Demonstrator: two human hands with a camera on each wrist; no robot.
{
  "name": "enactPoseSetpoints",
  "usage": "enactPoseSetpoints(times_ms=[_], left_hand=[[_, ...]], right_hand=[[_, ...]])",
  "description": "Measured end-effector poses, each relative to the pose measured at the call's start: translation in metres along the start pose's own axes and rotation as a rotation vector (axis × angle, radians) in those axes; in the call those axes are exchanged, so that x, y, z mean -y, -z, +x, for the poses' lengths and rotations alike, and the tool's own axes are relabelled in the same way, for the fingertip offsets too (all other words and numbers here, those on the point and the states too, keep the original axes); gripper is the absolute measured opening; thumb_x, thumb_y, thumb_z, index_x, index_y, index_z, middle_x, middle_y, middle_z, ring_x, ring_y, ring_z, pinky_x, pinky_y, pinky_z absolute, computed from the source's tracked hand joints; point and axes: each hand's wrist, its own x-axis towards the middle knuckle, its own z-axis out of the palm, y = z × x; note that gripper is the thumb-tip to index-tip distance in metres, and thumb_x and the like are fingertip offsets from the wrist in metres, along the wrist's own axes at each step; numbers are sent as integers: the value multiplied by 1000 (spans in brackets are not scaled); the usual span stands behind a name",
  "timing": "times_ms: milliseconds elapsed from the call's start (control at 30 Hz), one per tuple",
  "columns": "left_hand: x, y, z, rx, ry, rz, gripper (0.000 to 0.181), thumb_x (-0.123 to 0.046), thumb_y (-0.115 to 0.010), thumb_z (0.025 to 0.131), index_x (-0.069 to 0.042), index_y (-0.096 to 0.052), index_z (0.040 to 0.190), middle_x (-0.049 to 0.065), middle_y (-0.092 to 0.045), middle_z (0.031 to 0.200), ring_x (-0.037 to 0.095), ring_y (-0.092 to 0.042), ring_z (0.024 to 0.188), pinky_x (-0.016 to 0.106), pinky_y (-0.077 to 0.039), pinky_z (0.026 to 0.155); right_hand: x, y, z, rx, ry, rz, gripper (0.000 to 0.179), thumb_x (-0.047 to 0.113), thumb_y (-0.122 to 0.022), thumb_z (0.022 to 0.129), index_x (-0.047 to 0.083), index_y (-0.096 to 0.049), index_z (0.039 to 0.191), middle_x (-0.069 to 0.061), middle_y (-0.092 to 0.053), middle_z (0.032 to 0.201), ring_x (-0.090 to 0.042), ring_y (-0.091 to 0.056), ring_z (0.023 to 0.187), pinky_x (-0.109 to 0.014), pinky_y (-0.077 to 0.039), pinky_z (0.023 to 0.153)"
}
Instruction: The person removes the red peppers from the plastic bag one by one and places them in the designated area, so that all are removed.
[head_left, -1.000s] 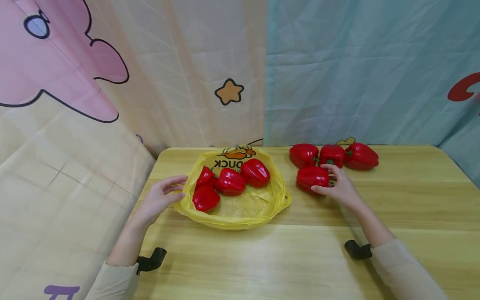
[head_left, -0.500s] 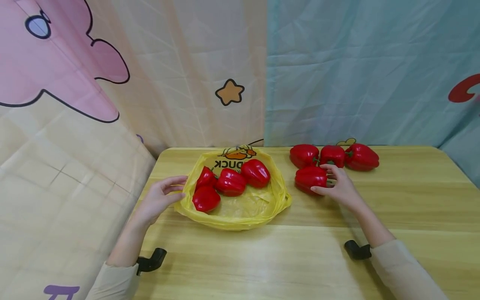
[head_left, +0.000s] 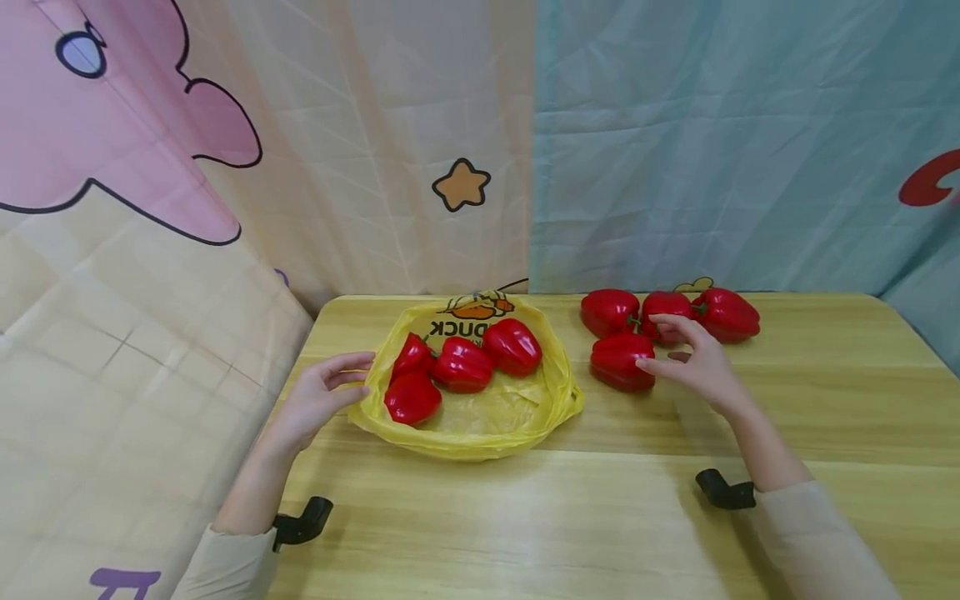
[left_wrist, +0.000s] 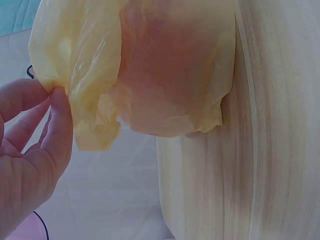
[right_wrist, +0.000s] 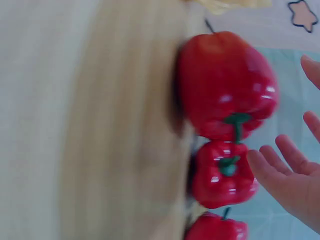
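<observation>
Compared with a half second ago, the right hand [head_left: 697, 362] is drawn back rightward from the front red pepper [head_left: 622, 363], its fingers apart, holding nothing. That pepper lies right of the yellow bag [head_left: 465, 448], whose edge the left hand [head_left: 318, 400] still pinches; four peppers [head_left: 462, 365] remain inside.

Offering wide passage across the table's [head_left: 510, 517] near side, crowding toward the back right.
Leaving a narrow gap between yellow bag [head_left: 472, 446] and front pepper [head_left: 618, 365]; blocking the way behind with three rear peppers [head_left: 663, 302]; obstructing the right with the right hand [head_left: 697, 358], the bag's left rim with the left hand [head_left: 322, 396].
</observation>
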Motion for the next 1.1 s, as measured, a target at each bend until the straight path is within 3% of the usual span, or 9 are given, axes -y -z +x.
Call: enactPoseSetpoints(times_ms=[100,233,400,567,767,1100], left_hand=[[0,-1,1,-3,0,6,47,6,-58,86,9,-46,131,27,-47,129,40,-48,112,21,-52,78],[0,-2,1,-6,2,16,47,6,-59,86,8,-46,131,27,-47,129,40,-49,113,21,-52,78],[-1,-3,1,-4,3,11,47,6,-58,86,8,-46,131,27,-46,130,39,-49,113,21,-51,78],[-1,-3,2,-3,-4,-3,47,7,-58,86,9,-45,131,28,-46,129,40,-48,113,22,-52,78],[-1,-4,2,-4,-3,-7,47,7,-59,85,9,-46,131,28,-46,129,40,-49,113,22,-52,79],[-1,-4,2,6,-11,-5,47,6,-59,85,8,-46,131,26,-47,129,37,-50,112,22,-52,79]], right_hand=[[9,5,3,-4,23,-6,60,18,-73,81,4,-45,133,-18,-48,125,-27,-44,109,-50,-44,90],[21,8,10,19,50,-14,58,19,-73,82,6,-47,133,-16,-49,126,-21,-47,109,-28,-48,89],[37,5,21,76,12,36,55,22,-72,83,9,-49,132,-12,-48,129,-27,-48,112,-13,-44,85],[52,-4,35,132,6,85,53,21,-72,82,8,-51,129,-13,-50,130,-31,-49,114,-15,-46,83],[63,-23,51,212,42,99,52,23,-71,83,8,-52,129,-13,-53,126,-32,-50,113,-28,-53,80],[82,-58,74,301,105,197,49,15,-72,82,5,-53,127,-19,-52,126,-33,-50,113,-43,-48,90]])
